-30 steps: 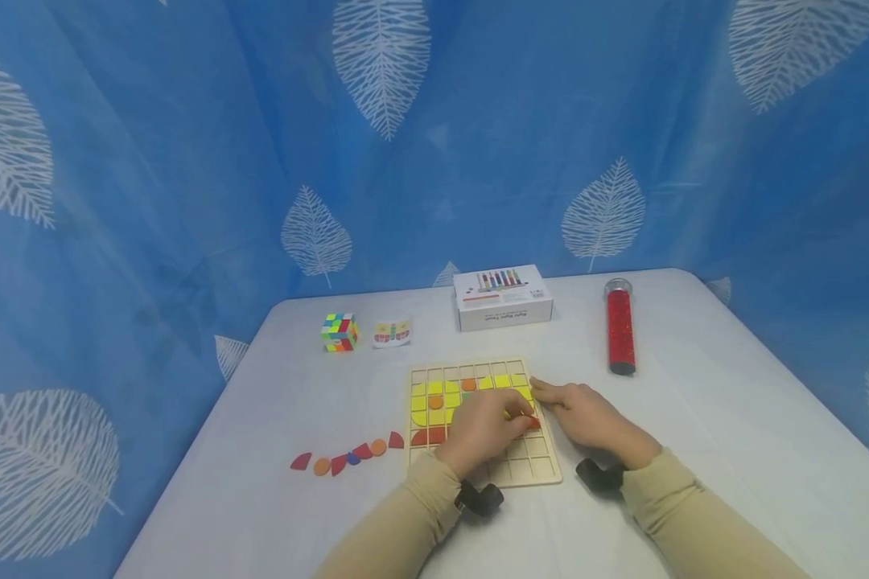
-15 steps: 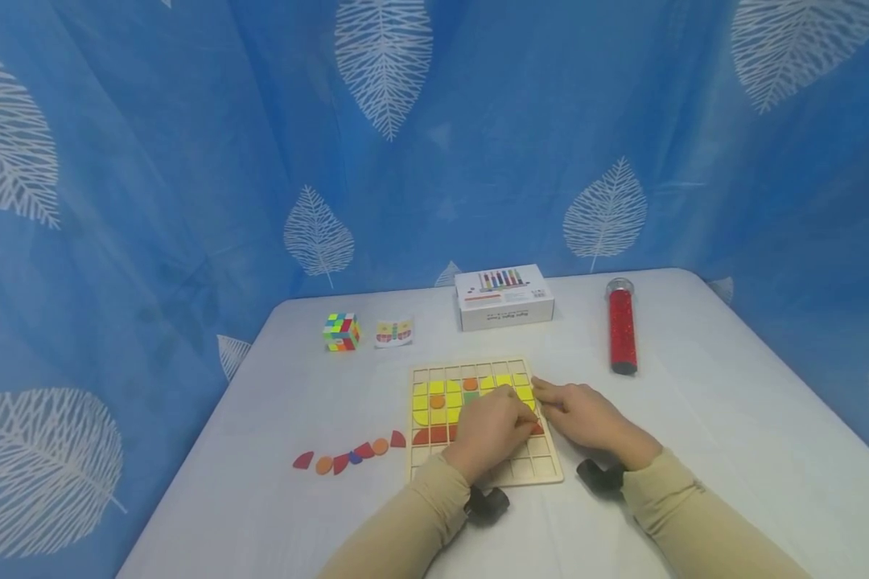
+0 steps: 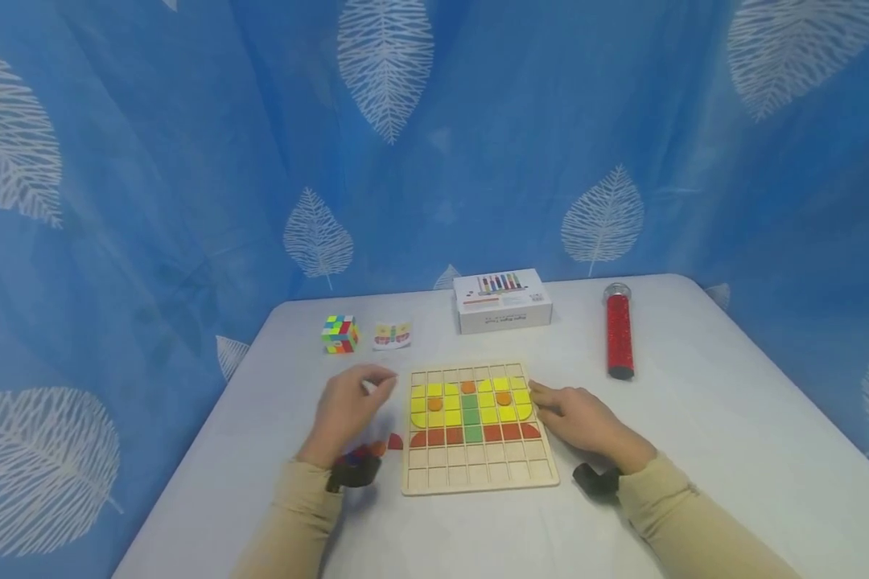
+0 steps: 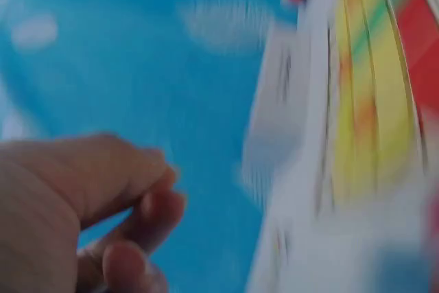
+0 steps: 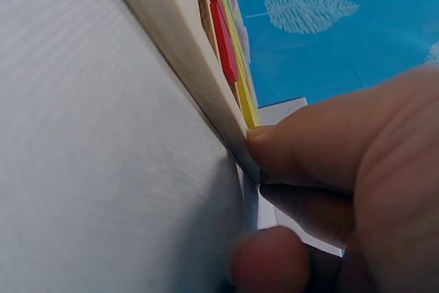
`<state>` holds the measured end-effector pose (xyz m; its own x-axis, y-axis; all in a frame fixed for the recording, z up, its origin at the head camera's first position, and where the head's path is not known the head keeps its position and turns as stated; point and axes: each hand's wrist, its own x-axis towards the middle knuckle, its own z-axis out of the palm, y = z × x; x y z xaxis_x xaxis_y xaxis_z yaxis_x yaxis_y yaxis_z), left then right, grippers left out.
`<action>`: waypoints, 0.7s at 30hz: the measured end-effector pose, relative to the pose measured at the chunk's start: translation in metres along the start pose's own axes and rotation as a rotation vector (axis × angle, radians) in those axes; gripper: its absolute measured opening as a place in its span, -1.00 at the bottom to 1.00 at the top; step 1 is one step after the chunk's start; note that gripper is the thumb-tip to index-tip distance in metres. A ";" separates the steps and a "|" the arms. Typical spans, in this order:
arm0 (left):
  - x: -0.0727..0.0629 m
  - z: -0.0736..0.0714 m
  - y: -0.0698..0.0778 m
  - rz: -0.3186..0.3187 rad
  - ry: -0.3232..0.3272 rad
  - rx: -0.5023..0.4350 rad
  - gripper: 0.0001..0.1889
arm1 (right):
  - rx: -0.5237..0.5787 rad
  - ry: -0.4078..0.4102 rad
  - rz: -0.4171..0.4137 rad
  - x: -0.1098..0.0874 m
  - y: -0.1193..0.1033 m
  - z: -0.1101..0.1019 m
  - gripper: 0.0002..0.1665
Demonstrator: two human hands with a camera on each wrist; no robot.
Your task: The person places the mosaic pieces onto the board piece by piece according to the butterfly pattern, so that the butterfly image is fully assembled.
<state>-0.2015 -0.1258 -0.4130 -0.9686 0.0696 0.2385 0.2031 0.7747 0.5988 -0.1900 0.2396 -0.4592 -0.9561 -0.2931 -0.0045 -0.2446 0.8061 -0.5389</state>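
Observation:
A wooden grid board (image 3: 471, 479) lies flat on the table, with yellow, red, green and orange pieces set in a butterfly pattern. My left hand (image 3: 342, 410) is in the air just left of the board, fingers loosely bent. Nothing shows between thumb and fingers in the blurred left wrist view. Below that hand lie loose pieces, among them a red quarter-circle (image 3: 395, 441) and an orange disc (image 3: 378, 448), some hidden behind the wrist camera. At the board's right edge, my right hand (image 3: 582, 416) rests with its fingertips touching the rim, seen close in the right wrist view.
Along the back stand a puzzle cube (image 3: 341, 334), a small picture card (image 3: 392, 335) with a butterfly, and a white box (image 3: 503, 301). A red glittery tube (image 3: 619, 336) lies at the right. Blue leaf-patterned cloth (image 3: 463, 161) hangs behind the table.
My left hand has left the board's right-hand red pieces and moved left, over the loose pieces. This uncovers the pattern's middle and right side. My right hand stays at the edge.

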 end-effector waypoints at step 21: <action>-0.070 -0.064 -0.128 -0.342 -0.230 0.029 -0.57 | -0.016 0.007 -0.028 0.000 -0.002 0.001 -0.52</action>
<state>-0.1507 -0.2702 -0.4570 -0.9870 -0.0583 -0.1495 -0.1366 0.7946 0.5916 -0.1890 0.2380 -0.4593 -0.9498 -0.3124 0.0166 -0.2742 0.8058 -0.5249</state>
